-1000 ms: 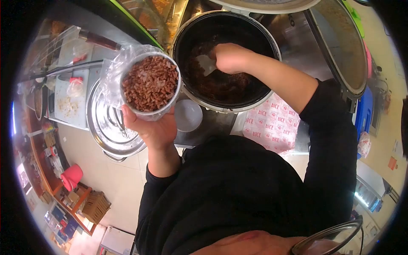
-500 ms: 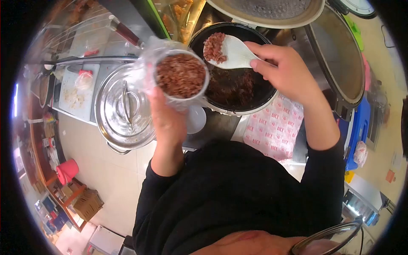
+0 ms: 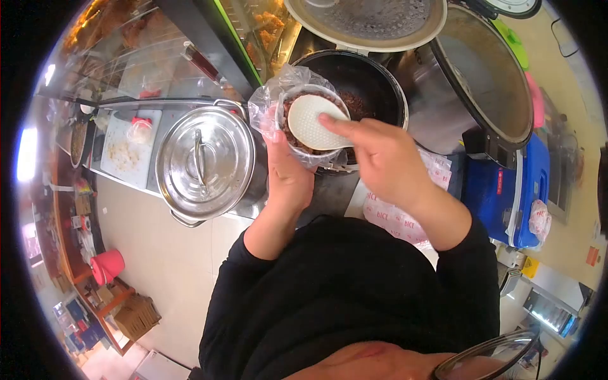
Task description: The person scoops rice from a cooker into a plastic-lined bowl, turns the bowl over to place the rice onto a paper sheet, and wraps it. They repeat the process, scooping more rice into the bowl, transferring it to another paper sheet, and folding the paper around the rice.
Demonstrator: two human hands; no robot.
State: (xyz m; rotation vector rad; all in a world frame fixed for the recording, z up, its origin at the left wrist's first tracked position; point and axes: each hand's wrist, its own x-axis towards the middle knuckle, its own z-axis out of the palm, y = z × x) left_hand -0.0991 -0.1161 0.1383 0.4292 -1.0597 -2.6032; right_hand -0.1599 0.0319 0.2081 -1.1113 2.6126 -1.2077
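My left hand point(image 3: 288, 174) is closed around a white bowl point(image 3: 313, 152) with a clear plastic bag point(image 3: 269, 104) bunched about it. Reddish-brown rice point(image 3: 292, 134) shows at the bowl's rim. A white rice paddle point(image 3: 310, 120) lies face down over the bowl, hiding most of the rice. My right hand point(image 3: 383, 155) grips the paddle's handle, its index finger stretched onto the blade. Just behind the bowl stands a black cooking pot point(image 3: 370, 73) with dark rice point(image 3: 356, 106) at the bottom, partly covered by the bowl and my right hand.
At left stands a steel stockpot with a shiny lid point(image 3: 202, 161). A raised lid point(image 3: 380, 25) and a large open cooker point(image 3: 481, 69) are at the upper right. Printed paper point(image 3: 437, 171) lies under my right wrist, with a blue cooler point(image 3: 500, 196) farther right.
My right hand has brought the paddle from above the pot down onto the bowl. My left hand and the bowl have moved right, over the pot's near left edge.
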